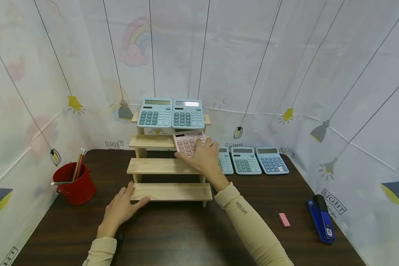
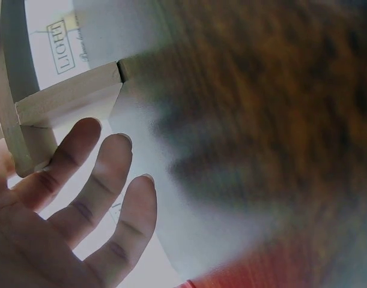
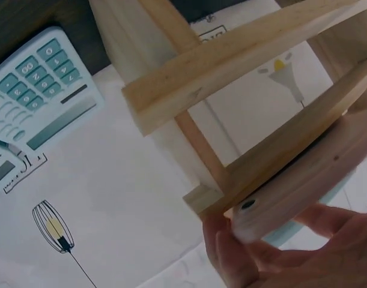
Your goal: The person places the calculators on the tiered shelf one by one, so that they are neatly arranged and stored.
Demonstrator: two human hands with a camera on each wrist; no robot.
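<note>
My right hand (image 1: pixel 204 157) holds a pink calculator (image 1: pixel 185 143) at its lower right, over the right end of the wooden stepped stand's (image 1: pixel 159 166) second-highest step. In the right wrist view, the calculator's pale underside (image 3: pixel 315 174) shows close against the wood, with fingers and thumb at its edges. My left hand (image 1: pixel 118 208) rests at the left end of the lowest step, thumb along its front edge. The left wrist view shows its fingers (image 2: pixel 114 162) extended and spread beside the wood. Two light blue calculators (image 1: pixel 155 112) lean side by side on the top step.
Three more bluish calculators (image 1: pixel 246 160) lie in a row right of the stand. A red bucket (image 1: pixel 76 192) with pencils stands at left. A pink eraser (image 1: pixel 284 220) and a blue stapler (image 1: pixel 321 220) lie on the dark table (image 1: pixel 173 236) at right. A printed curtain (image 1: pixel 239 55) hangs behind.
</note>
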